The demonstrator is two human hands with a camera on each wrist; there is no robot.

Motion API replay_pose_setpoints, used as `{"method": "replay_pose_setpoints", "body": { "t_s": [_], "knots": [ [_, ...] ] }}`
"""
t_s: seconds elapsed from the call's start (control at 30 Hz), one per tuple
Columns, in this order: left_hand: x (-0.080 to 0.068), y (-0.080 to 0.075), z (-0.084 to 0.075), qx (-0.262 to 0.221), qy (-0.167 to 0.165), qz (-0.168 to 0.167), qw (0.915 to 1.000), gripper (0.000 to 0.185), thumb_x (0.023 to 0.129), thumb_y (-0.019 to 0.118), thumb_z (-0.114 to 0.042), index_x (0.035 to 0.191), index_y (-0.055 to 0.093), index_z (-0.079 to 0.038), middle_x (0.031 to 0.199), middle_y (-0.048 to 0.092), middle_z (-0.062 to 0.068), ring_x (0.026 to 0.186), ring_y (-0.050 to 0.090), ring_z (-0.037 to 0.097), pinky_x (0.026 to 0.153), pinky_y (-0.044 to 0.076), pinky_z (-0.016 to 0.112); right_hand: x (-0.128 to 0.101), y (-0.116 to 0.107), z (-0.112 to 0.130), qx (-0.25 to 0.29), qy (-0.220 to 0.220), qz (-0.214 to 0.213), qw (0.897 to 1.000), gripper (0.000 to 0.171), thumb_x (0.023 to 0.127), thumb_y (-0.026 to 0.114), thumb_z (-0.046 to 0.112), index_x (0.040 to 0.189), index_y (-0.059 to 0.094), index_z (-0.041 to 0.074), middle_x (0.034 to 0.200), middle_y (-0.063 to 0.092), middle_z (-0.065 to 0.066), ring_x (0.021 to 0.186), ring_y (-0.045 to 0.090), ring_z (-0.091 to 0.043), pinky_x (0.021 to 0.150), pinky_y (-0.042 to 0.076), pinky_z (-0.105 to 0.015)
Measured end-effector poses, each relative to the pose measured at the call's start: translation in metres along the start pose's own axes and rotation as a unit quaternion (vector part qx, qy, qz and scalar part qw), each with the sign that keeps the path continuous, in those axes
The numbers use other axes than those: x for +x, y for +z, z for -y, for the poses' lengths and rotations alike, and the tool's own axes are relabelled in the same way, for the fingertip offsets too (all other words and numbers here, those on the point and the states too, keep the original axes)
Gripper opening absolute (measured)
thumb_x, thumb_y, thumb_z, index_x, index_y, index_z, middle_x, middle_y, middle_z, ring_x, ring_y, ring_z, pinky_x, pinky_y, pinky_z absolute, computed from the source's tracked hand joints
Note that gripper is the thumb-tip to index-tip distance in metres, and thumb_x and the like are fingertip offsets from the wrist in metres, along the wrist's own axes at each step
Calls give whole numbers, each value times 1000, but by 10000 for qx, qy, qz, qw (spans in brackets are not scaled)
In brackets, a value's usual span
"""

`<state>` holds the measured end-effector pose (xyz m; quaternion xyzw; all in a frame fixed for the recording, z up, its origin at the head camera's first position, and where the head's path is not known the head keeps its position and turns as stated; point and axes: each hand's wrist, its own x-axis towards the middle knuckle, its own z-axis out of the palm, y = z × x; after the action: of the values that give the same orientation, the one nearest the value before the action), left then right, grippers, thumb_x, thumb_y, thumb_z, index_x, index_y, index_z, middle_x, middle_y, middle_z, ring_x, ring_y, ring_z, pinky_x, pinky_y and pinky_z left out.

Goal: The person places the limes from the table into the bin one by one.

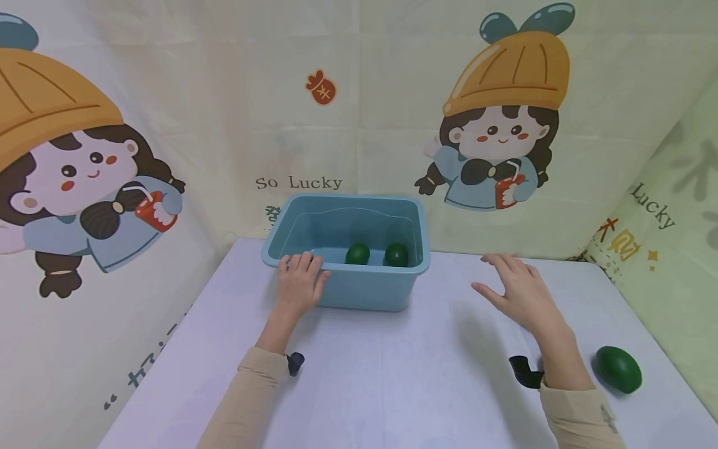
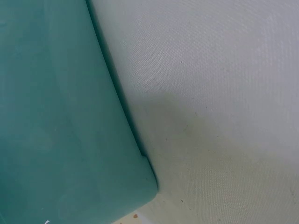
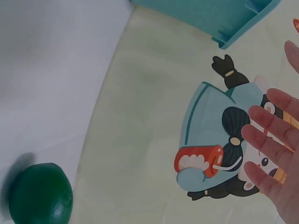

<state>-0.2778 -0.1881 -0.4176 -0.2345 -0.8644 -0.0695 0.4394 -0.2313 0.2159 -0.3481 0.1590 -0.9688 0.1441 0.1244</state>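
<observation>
- Blue bin (image 1: 348,287) stands at the far middle of the white surface (image 1: 392,386), close to the backdrop wall, its open top facing up so things can drop straight in.
- Two dark green fruits lie on the bin's floor toward its right half: one (image 1: 357,253) just left of the other (image 1: 396,254), close together; I cannot tell whether they touch.
- The left hand (image 1: 299,284) rests on the bin's near left corner, fingers curled over the rim, which looks like a steadying grip that would keep the light container from sliding.
- The left wrist view shows only the bin's teal wall (image 2: 56,130) meeting the white surface (image 2: 224,93) at its bottom corner; the hand itself is out of that frame.
- The right hand (image 1: 518,290) hovers above the surface to the right of the bin, well apart from it, palm down with fingers spread and straight; it grasps nothing.
- In the right wrist view those fingers (image 3: 273,154) show loose and extended in front of the printed cartoon backdrop (image 3: 215,140), with a corner of the bin (image 3: 224,18) at the top.
- A third green fruit (image 1: 618,369) lies alone on the near right of the surface, beside the right forearm and behind the released hand; it also appears at the lower left of the right wrist view (image 3: 41,193).
- The backdrop carries cartoon figures and the words "So Lucky" (image 1: 298,183).
</observation>
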Motion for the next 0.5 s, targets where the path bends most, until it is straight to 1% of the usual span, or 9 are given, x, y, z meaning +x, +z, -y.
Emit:
{"method": "replay_pose_setpoints", "body": {
  "t_s": [0.27,0.5],
  "knots": [
    [-1,1,1,-6,-2,22,10000,45,99,25,-42,98,52,-6,88,45,11,81,41,28,80,29,48,-9,2,-5,33,38,28,10000,57,84,62,38,122,46,-1,120,48,-21,112,41,-40,93,24,-60],
    [-1,1,0,39,11,2,10000,46,99,24,-42,97,52,-6,87,45,11,80,41,28,80,29,47,-19,3,-12,31,140,15,9999,62,84,61,44,123,46,-1,121,47,-22,113,40,-41,92,25,-62]
  ]
}}
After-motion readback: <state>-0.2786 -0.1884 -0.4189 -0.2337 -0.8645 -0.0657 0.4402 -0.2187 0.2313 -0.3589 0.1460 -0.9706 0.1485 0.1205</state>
